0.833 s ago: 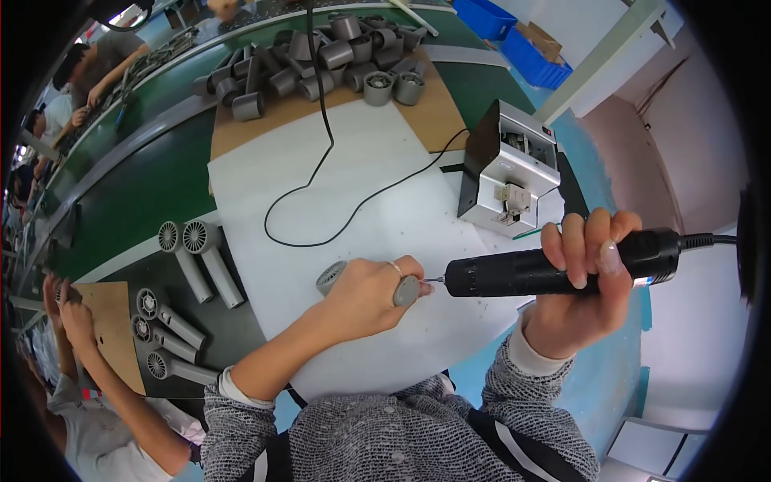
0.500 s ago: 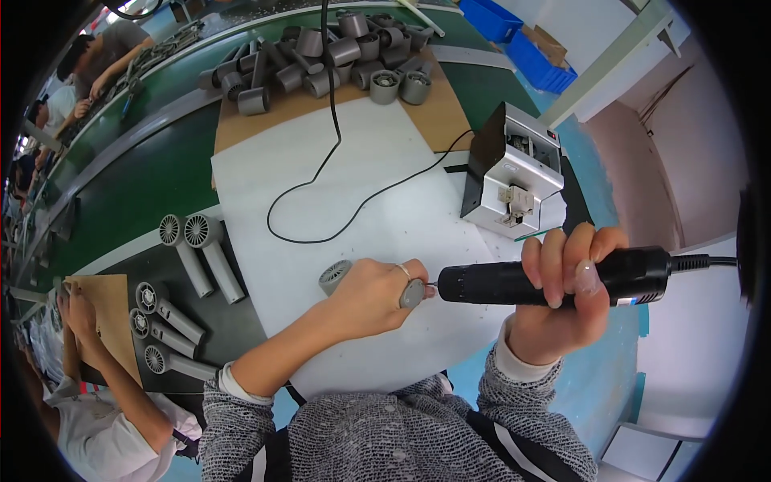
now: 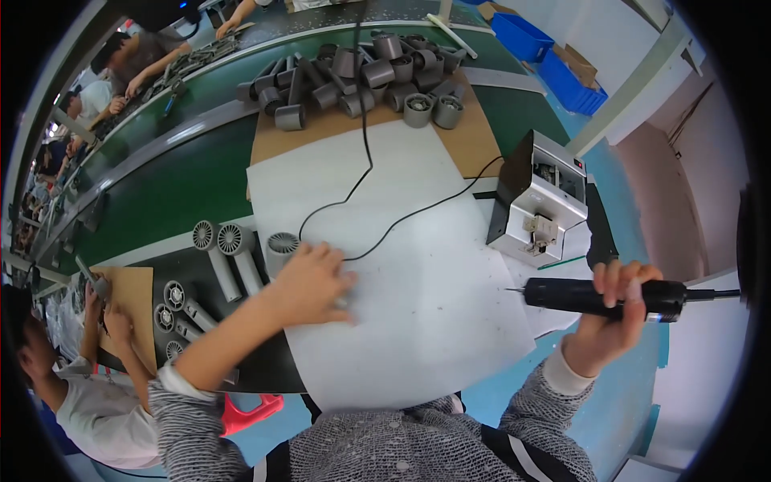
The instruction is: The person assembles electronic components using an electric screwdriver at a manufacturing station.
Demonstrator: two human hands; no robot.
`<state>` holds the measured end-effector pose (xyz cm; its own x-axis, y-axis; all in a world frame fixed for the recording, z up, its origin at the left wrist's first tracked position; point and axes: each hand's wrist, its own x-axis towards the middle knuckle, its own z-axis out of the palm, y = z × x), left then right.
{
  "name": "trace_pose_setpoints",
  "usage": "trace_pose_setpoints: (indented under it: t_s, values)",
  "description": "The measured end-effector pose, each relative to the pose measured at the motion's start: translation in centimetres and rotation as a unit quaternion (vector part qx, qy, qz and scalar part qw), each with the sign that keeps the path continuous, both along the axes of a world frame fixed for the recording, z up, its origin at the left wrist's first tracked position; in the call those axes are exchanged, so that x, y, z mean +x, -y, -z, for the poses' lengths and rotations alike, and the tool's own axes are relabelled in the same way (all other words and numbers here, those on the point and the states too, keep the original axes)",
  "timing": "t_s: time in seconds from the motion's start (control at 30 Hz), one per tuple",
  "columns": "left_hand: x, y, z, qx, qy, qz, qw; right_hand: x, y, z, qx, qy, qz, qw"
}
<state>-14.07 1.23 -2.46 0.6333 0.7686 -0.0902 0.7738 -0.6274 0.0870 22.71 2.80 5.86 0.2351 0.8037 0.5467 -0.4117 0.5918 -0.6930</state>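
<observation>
My left hand is closed loosely over the handle of a grey handheld fan, at the left part of a white sheet. The round grilled fan head shows beyond my fingers, and a bit of the handle shows between thumb and fingers; my hand hides the rest. In my right hand is a black electric screwdriver, held level with its thin bit pointing left. The bit touches nothing.
Several grey fans lie left of the sheet. Beyond it, grey fan bodies are heaped on cardboard. A silver-and-black machine stands at right. A black cord crosses the sheet. A co-worker's hands work at left.
My left hand has carried the fan left and farther from me. The screwdriver, whose bit was at the handle's end, has moved away to the right in my right hand.
</observation>
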Motion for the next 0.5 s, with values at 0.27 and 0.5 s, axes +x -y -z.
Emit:
trace_pose_setpoints:
  t_s: [0.27, 0.5]
  values:
    - [-12.7, -22.2, -0.7, 0.149, 0.222, -0.259, 0.928, 4.1, -4.8, 0.6, 0.009, 0.05, 0.143, 0.988]
    - [-13.1, -34.5, 2.4, 0.103, 0.134, -0.395, 0.903, 2.1, -7.1, 1.4, -0.018, 0.093, 0.153, 0.984]
